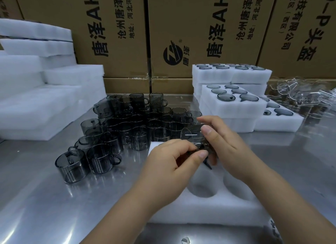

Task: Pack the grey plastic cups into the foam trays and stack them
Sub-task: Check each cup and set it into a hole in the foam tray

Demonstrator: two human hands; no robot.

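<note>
One grey cup [194, 134] is held on its side by both hands, above an empty foam tray [205, 205] on the shiny bench [41, 198]. The left hand [169, 163] fingers and the right hand [223, 142] fingers are closed around it. Many more cups [127, 127] are bunched just behind. Filled trays [234, 102] are stacked at the back right.

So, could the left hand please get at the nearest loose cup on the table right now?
Probably not at once: the left hand is gripping the held cup with the right hand. Otherwise the nearest loose cup stands unobstructed.
</note>
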